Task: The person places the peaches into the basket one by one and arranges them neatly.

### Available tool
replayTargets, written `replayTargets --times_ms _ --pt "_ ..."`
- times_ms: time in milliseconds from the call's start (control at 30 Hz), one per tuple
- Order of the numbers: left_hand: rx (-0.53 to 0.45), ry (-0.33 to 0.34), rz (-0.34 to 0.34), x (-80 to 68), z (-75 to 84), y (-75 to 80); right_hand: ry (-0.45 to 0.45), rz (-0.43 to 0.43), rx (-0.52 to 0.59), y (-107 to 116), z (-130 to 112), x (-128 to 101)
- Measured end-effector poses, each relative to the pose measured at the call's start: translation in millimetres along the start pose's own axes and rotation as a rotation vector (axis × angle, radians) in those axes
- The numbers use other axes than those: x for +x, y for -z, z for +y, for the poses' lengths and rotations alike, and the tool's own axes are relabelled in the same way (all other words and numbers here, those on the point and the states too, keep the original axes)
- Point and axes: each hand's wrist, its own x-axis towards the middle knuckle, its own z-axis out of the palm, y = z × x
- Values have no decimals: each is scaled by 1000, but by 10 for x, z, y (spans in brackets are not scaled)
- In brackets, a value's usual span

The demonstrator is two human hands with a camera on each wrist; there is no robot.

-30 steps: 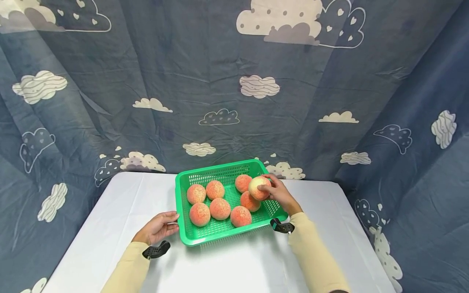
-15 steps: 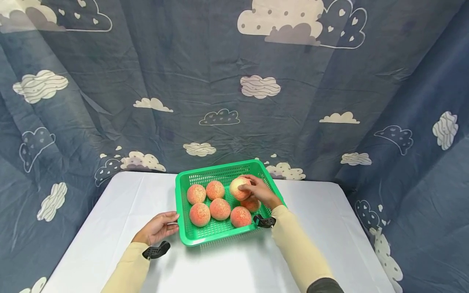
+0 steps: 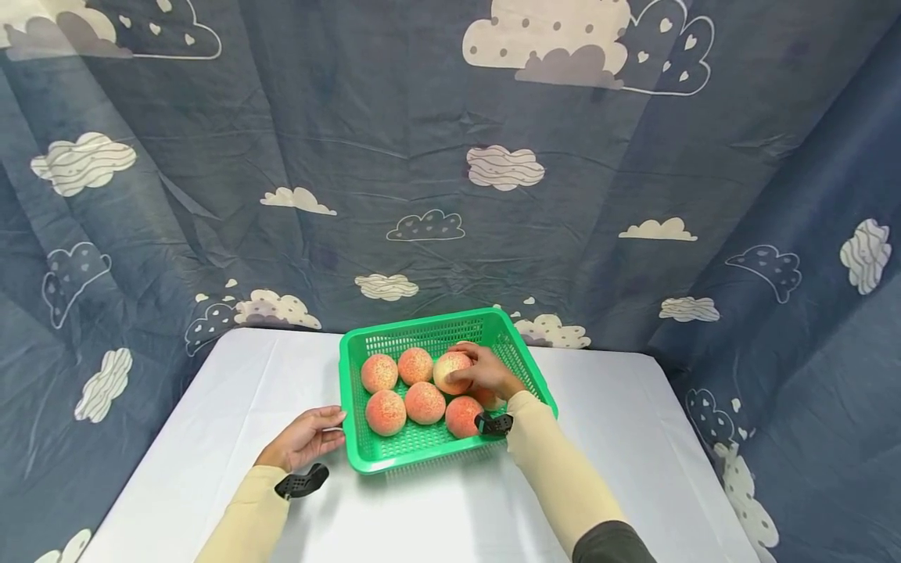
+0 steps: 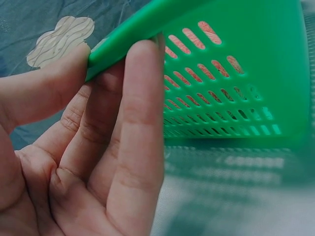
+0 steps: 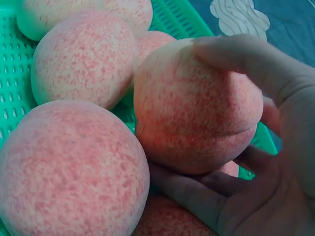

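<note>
In the lower centre of the head view, the right hand (image 3: 487,374) had moved w/ its peach (image 3: 451,371) from the basket's right side in toward the middle; a sec before, the fruit was up over the right rim, half a sec before it was partway in. It was now low among the other peaches (image 3: 404,389) inside the green basket (image 3: 366,453), next to the back-row ones and just above the front-row pair. The grip stayed clamped on that peach: in the right wrist view the thumb (image 5: 246,56) curled over the top of the fruit (image 5: 197,105) and the fingers (image 5: 197,189) cupped it from below, so it was not let go. Whether it was resting on the basket floor or on a neighbour, can't tell; it looked to be touching the peach at lower left of that view (image 5: 69,169).

The left hand (image 3: 304,439) hadn't shifted at all. It sat at the basket's left near corner on the white tabletop (image 3: 211,391); the left wrist view showed the thumb (image 4: 44,96) on top of the rim (image 4: 147,29) and the fingers (image 4: 140,123) pressed against the slotted wall, i.e. pinching the edge to hold the basket steady.

Judging from this, the peach was being set down in the basket, and the placing was nearly done: fruit inside the walls and low, but the hand hadn't opened. The basket itself kept its spot. Cloud-print cloth (image 3: 450,156) hung behind.
</note>
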Motion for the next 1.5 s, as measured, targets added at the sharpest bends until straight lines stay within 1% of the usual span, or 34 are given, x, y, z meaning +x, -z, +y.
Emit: replayTargets --times_ms 133,267,400,500,600,867,967,1067,1167,1200,1333,1500 --pt "1 5 11 -2 13 -6 29 24 -92 -26 -3 17" --pt "2 6 26 -2 23 -10 33 44 -151 -41 -21 13" --pt "-1 9 35 -3 23 -12 41 47 -235 -54 -47 -8" --pt "-2 11 27 -4 17 -8 59 45 -279 -66 -51 -22" --pt "-4 9 20 -7 6 -1 60 46 -291 -82 -44 -36" --pt "9 8 4 -9 -17 11 56 72 -273 -137 -67 -77" --pt "10 6 4 -9 -10 7 52 81 -316 -135 -96 -91" --pt "5 7 4 -8 -4 1 81 98 -363 -110 -113 -98" --pt "1 10 7 -10 0 -2 102 107 -359 -80 -115 -109" --pt "1 11 9 -9 0 -2 108 105 -334 -72 -107 -111" --pt "-3 10 10 -5 -1 -3 81 106 -257 -47 -64 -117" --pt "-5 11 14 1 1 -9 78 142 -212 -17 -8 -113"
